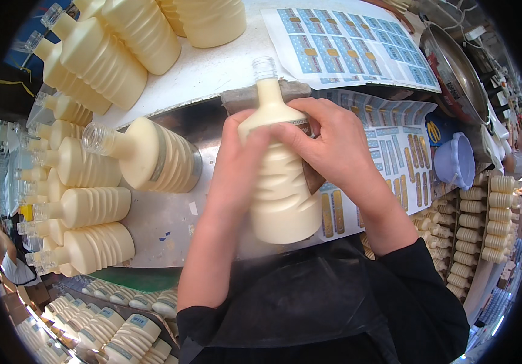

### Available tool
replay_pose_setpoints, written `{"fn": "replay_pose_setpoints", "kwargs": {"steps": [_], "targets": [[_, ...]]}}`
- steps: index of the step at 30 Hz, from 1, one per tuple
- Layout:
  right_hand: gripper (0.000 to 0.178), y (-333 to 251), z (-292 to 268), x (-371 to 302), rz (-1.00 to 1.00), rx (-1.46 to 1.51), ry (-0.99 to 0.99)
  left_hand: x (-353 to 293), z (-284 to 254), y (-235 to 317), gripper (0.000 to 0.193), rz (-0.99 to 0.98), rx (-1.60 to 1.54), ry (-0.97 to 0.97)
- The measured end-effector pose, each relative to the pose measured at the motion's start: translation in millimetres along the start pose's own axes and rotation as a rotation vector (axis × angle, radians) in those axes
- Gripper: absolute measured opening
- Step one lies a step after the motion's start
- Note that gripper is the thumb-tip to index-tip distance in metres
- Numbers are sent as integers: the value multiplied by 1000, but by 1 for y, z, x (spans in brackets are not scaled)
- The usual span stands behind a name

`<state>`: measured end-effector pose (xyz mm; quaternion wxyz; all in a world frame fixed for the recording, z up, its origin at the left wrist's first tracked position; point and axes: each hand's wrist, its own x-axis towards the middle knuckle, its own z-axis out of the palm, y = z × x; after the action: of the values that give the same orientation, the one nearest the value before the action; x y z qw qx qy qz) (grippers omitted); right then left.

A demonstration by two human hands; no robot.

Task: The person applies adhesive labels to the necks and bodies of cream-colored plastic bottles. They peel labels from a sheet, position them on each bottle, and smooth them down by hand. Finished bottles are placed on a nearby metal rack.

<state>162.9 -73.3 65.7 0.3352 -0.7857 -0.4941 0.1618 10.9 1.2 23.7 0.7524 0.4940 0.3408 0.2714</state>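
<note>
A cream bottle [285,215] with a clear threaded neck and wavy ribs lies before me, its neck pointing away. My left hand [235,161], a little smeared by motion, wraps the bottle's left side, its thumb over the front near the shoulder. From the right my right hand [340,136] grips the shoulder, its thumb laid across the front. Under that hand, a dark brown label [313,179] shows along the bottle's right side; part of it is hidden. Behind the neck sits a grey padded block [239,97]. To the left rests another cream bottle [159,156] with labels on it.
Several cream bottles [94,205] line the left side, and more bottles [106,60] stand at the back left. Blue label sheets [333,45] and gold-strip sheets [397,155] spread right. Beyond are a lilac bucket [455,161], a round pan [455,67] and racked bottles [470,224].
</note>
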Motion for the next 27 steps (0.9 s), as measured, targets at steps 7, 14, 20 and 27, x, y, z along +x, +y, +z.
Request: {"fn": "replay_pose_setpoints", "kwargs": {"steps": [7, 14, 20, 27], "targets": [[58, -2, -1, 0, 10, 11, -14, 0, -11, -4, 42, 163, 108, -34], [57, 0, 0, -1, 17, 18, -7, 8, -17, -18, 44, 270, 204, 76], [55, -1, 0, 0, 20, 6, -9, 0, -1, -15, 48, 176, 43, 170], [56, 1, 1, -1, 21, 17, 5, 9, -7, -12, 35, 167, 182, 95]]}}
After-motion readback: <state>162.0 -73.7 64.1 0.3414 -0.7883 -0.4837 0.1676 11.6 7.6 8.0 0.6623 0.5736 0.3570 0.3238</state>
